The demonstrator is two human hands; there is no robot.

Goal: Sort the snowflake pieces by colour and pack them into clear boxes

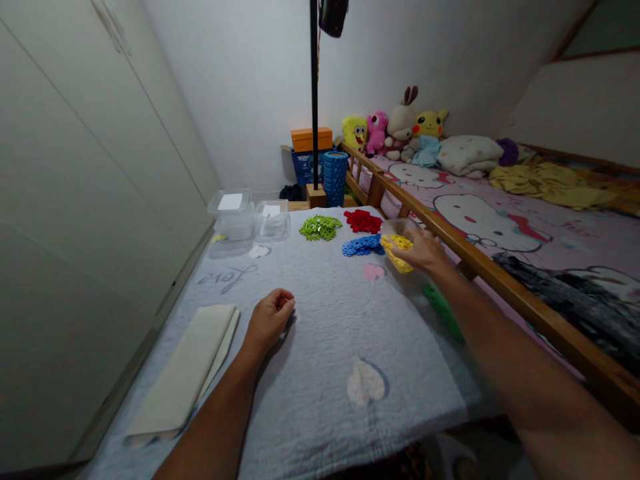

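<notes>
My right hand (pixel 423 250) is wrapped round a clear plastic container (pixel 395 230) tipped on its side, with yellow plastic pieces (pixel 397 252) inside it. Just left of it lie a blue pile (pixel 361 246), a red pile (pixel 363 221) and a green pile (pixel 320 227) of small plastic pieces on a grey-blue cloth (pixel 320 347). My left hand (pixel 270 319) rests on the cloth nearer to me, curled into a loose fist with nothing visible in it.
Clear lidded boxes (pixel 250 217) stand at the cloth's far left. A folded cream cloth (pixel 187 370) lies at the near left. A wooden bed rail (pixel 480 263) runs along the right, a black pole (pixel 315 93) stands behind, wardrobe doors (pixel 75 200) on the left.
</notes>
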